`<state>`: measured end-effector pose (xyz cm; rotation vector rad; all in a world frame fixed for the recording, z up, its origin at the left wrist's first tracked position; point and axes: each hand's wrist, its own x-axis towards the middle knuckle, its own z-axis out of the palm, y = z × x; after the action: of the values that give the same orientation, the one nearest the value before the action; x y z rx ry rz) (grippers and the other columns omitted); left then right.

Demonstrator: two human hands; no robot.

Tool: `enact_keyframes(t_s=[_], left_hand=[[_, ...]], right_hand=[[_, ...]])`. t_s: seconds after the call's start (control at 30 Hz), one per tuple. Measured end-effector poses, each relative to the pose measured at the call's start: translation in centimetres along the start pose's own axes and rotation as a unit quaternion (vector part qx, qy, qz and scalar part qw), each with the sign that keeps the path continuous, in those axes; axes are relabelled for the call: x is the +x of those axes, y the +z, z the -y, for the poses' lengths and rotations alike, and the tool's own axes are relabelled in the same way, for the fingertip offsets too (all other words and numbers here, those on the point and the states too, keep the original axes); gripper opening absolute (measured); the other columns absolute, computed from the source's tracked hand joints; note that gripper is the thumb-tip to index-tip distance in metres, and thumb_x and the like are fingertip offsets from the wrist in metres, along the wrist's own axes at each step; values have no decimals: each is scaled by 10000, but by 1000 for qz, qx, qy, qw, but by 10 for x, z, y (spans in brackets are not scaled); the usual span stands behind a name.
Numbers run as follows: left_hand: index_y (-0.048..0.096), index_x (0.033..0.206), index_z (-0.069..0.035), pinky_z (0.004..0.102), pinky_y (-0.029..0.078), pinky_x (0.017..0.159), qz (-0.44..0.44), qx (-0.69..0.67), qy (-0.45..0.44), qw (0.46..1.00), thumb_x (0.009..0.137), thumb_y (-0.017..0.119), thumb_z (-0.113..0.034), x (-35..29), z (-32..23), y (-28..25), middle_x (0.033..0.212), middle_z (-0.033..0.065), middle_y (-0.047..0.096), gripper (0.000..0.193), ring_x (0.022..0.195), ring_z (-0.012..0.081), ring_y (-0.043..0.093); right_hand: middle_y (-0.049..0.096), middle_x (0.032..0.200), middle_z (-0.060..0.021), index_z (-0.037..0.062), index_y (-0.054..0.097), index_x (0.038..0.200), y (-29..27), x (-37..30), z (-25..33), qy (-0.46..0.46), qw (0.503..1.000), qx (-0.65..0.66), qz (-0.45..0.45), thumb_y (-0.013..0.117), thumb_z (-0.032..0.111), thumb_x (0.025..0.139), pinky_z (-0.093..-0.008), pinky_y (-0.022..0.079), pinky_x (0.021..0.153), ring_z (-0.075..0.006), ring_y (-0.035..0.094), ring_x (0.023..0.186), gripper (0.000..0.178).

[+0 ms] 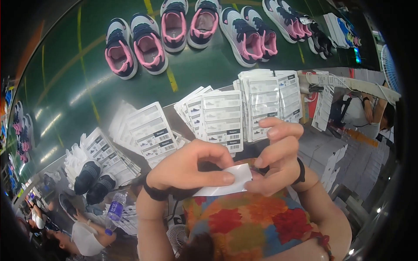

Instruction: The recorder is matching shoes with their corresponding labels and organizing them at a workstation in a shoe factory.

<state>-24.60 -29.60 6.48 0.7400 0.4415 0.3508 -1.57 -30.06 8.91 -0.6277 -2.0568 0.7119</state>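
My left hand (191, 167) and my right hand (278, 158) meet close to my chest, both pinching one small white label strip (230, 180). The left thumb lies flat along the strip's upper edge; the right fingers grip its right end. Just beyond my hands, several stacks of white printed label sheets (222, 119) lie fanned out on the table's edge, with more label stacks (265, 102) to the right. Both wrists wear dark bands.
Several pairs of pink and navy sneakers (148, 45) stand in rows on a green conveyor (74, 95). Two dark shoes (93, 182) and a plastic bottle (115, 209) sit at lower left. Other people work at the lower left (82, 237) and far right (370, 115).
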Motion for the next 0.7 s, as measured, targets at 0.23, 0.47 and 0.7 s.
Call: enact_keyframes(t_s=[0.23,0.47,0.7], left_hand=[[567,741,-6,273,471,661,-192,37,169,966,808,689,1,-6,4,53,808,91,664,139,731,164,620],[514,664,-32,352,528,655,-278,129,321,896,693,701,24,-1,11,73,785,164,667,198,761,299,693],[508,642,-28,355,523,638,-295,158,343,878,682,703,10,-5,17,81,796,186,672,203,752,311,686]], right_hand=[[585,1009,-73,159,726,1003,-37,-12,21,221,964,102,-110,727,182,688,-374,449,815,-277,492,1000,316],[637,756,-15,45,677,931,-24,-3,35,267,945,190,-14,884,139,635,-279,416,607,-162,575,651,374],[610,694,14,76,687,846,-19,-3,47,252,958,135,-17,846,126,665,-283,390,582,-159,564,623,246]])
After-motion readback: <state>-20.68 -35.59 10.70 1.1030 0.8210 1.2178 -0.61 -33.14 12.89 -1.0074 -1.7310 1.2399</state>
